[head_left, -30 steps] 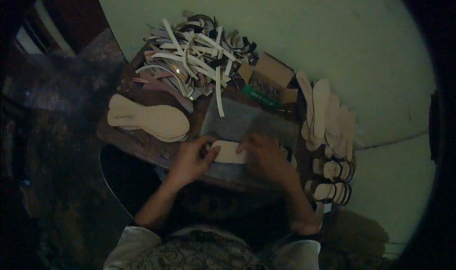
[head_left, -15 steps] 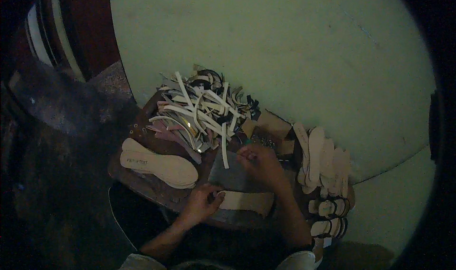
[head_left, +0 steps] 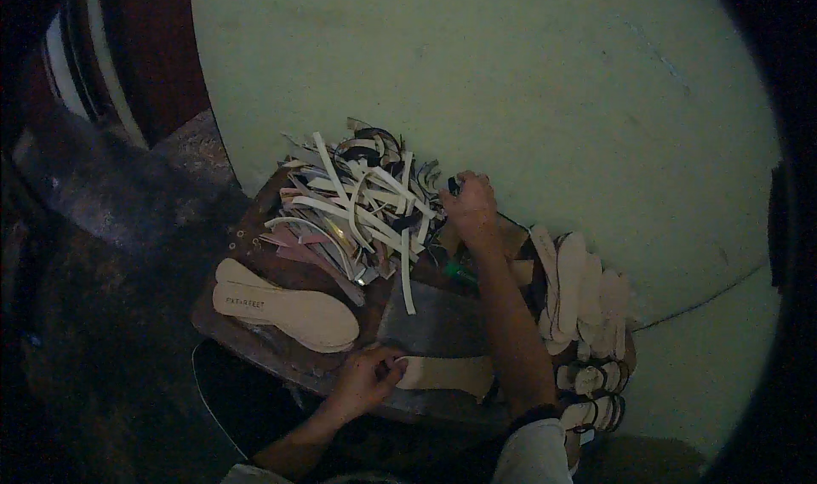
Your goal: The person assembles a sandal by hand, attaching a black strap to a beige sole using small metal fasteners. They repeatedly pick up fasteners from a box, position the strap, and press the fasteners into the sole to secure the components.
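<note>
My left hand (head_left: 368,377) is closed on the left end of a beige insole (head_left: 449,375), which lies across the near edge of the board. Farther off, my right hand (head_left: 473,205) reaches to the right edge of a heap of cut strips (head_left: 362,199) in white, black, pink and grey. A small black strip (head_left: 454,185) is pinched between its fingertips. Between my hands lies a dark grey slab (head_left: 436,321), with one long white strip (head_left: 407,271) hanging over it from the heap. My right forearm partly covers the slab's right side and the open box behind.
Two beige insoles (head_left: 294,314) overlap on the board's left side. A green-handled tool (head_left: 460,271) lies by a cardboard box (head_left: 517,273). To the right, several insoles (head_left: 572,288) are stacked near sandals with black straps (head_left: 593,396). A pale green wall (head_left: 511,76) rises behind.
My right hand has moved away from above the slab to the heap's right edge, and a black strip now shows in its fingers. My left hand keeps its hold on the insole.
</note>
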A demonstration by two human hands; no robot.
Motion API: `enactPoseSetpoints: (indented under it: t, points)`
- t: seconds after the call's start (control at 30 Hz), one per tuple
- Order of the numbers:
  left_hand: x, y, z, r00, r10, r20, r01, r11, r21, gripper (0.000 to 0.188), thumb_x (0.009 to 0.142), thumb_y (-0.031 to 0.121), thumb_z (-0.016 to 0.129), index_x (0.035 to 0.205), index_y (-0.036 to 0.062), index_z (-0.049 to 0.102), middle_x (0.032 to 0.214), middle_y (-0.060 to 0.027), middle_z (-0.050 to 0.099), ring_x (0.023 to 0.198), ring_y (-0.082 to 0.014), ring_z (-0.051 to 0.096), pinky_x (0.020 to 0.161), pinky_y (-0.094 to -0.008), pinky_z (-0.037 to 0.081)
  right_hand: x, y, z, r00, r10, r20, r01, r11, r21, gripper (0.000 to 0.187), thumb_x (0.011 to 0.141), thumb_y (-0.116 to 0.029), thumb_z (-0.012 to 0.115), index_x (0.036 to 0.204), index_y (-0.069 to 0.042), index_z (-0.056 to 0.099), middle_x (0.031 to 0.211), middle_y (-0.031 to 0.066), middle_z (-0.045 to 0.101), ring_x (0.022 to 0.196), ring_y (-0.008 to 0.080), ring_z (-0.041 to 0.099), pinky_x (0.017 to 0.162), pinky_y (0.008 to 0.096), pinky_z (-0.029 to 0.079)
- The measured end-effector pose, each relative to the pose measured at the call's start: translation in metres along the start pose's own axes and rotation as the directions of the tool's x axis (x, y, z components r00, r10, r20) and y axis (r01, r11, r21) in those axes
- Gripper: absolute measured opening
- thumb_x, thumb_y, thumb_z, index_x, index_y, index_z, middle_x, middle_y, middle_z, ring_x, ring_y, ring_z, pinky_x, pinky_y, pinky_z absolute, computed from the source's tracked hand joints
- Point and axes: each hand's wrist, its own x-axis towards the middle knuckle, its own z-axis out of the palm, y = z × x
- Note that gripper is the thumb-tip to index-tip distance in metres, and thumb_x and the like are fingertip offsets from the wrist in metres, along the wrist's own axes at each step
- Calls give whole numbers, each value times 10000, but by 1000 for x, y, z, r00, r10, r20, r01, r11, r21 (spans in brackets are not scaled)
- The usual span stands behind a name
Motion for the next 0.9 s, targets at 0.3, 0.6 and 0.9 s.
enactPoseSetpoints:
  t: [0.3, 0.6, 0.9]
  points:
    - [0, 9, -3, 1000, 3, 6, -3, 998, 59, 219, 846, 202, 618, 943, 8, 645, 731, -108, 569, 607, -201, 595, 586, -331, 472, -11, -1, -21, 997, -55, -46, 65, 959, 276, 301, 768, -212, 660, 983, -21, 570, 998, 165, 598, 954, 336, 570, 833, 431, 445]
    - [-5, 13, 5, 997, 75, -23, -71, 987, 144, 238, 848, 253, 618, 946, 37, 639, 741, -141, 619, 615, -231, 605, 585, -347, 477, -59, -17, -110, 984, -72, -166, 154, 814, 560, 198, 835, -180, 618, 960, -32, 577, 765, 126, 648, 626, 205, 645, 567, 310, 492]
    - [4, 15, 22, 988, -132, 83, 141, 983, -118, 181, 906, 168, 543, 1037, 42, 542, 760, -96, 623, 662, -101, 596, 516, -271, 442, -110, 36, -103, 853, -412, 320, 236, 852, 468, 198, 867, -168, 585, 1021, -49, 622, 791, 72, 638, 724, 130, 601, 638, 281, 479]
